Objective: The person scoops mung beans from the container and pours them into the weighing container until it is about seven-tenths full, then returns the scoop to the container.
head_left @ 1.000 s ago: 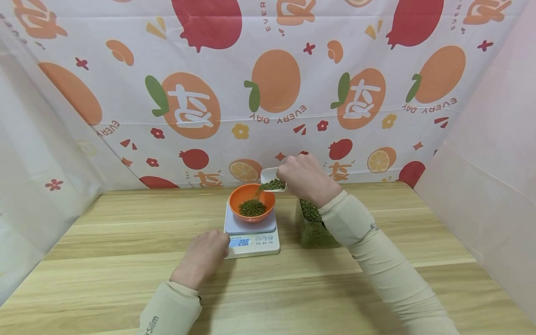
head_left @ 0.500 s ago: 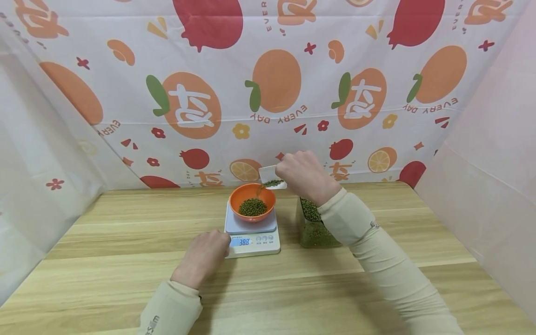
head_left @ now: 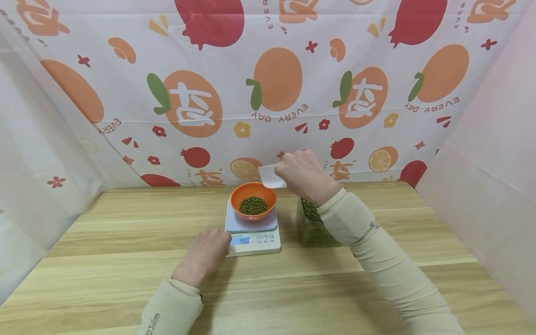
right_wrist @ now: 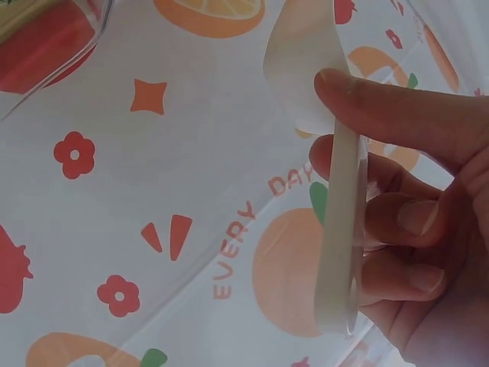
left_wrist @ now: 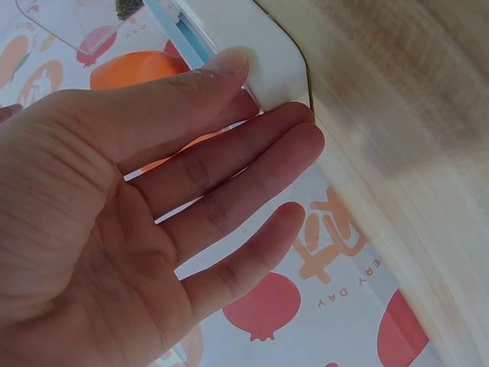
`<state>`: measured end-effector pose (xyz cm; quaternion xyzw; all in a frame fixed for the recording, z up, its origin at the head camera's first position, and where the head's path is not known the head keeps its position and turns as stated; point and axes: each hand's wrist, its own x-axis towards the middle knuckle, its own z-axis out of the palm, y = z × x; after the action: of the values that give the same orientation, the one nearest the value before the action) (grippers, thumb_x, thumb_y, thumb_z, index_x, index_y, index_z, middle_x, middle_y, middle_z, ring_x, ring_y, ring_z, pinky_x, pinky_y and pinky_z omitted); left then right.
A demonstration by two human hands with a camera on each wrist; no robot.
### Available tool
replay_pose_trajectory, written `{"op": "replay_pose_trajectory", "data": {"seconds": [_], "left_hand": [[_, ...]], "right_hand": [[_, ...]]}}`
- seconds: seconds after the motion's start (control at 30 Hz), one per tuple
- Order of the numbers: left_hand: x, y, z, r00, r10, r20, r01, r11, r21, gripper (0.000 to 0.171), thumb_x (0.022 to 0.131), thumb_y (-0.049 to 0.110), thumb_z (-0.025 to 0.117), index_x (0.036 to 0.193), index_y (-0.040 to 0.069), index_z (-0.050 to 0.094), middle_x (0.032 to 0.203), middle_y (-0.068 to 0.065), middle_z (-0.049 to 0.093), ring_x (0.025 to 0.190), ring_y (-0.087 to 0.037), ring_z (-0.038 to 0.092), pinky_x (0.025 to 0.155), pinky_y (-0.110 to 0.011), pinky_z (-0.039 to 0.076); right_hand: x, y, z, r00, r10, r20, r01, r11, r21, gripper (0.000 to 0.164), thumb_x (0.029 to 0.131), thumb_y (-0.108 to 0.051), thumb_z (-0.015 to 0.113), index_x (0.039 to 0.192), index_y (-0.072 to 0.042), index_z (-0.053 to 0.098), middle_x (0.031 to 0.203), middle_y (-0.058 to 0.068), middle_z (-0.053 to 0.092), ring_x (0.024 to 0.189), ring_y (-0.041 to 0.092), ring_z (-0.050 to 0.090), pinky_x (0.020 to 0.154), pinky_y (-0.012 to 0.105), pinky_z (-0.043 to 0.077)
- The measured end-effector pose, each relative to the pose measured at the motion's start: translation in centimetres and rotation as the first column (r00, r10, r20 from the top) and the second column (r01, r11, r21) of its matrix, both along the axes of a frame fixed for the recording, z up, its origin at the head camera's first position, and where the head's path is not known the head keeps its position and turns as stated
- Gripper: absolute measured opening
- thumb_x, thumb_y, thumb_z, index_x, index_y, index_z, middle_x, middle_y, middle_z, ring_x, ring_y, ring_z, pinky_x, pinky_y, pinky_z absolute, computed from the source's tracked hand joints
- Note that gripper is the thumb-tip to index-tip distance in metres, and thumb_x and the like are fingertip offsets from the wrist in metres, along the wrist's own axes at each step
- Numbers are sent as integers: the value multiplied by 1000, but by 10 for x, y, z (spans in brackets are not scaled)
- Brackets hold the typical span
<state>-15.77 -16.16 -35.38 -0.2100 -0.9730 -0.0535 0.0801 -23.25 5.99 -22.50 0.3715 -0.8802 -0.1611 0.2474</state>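
Note:
My right hand (head_left: pixel 306 174) grips a white scoop (head_left: pixel 270 177), tipped over the right rim of an orange bowl (head_left: pixel 237 197); no beans show in it. In the right wrist view the thumb lies along the scoop (right_wrist: pixel 345 237) and the fingers curl round its handle. Green mung beans (head_left: pixel 253 206) lie heaped in the bowl. Under the bowl is a white kitchen scale (head_left: pixel 255 250) with a lit display. My left hand (head_left: pixel 206 253) is at the scale's front left corner, thumb on top and fingertips against the side, pinching the scale (left_wrist: pixel 263 57) in the left wrist view.
To the right of the scale stands a clear square container (head_left: pixel 316 235) of mung beans, partly hidden by the right forearm. Behind the wooden table (head_left: pixel 138 242) hangs a fruit-print curtain (head_left: pixel 234 93), with pale sheets along both sides.
The last beans have slid out of the scoop into the bowl, and the scoop has tilted further down. The display's number has risen. My left hand has stayed at the scale.

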Motion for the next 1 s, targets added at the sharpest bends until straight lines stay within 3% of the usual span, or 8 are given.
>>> {"op": "replay_pose_trajectory", "data": {"seconds": [0.8,1.0], "left_hand": [[1,-1,0,1000,-6,-15,6,1000,-4,10,69,-4,63,65,4,59,55,-2,46,50,-15,38,43,-30,37],[1,0,1,1000,-8,-8,8,1000,-8,8,69,-2,64,66,3,59,55,-2,46,50,-15,38,44,-30,38]], "right_hand": [[-1,7,1,999,22,42,-21,1000,-18,11,73,-3,66,74,-13,69,62,-1,57,49,16,42,41,27,39],[-2,18,-3,998,46,54,-42,996,-75,31,68,10,48,54,-17,54,51,-3,35,48,15,34,39,26,24]]}}
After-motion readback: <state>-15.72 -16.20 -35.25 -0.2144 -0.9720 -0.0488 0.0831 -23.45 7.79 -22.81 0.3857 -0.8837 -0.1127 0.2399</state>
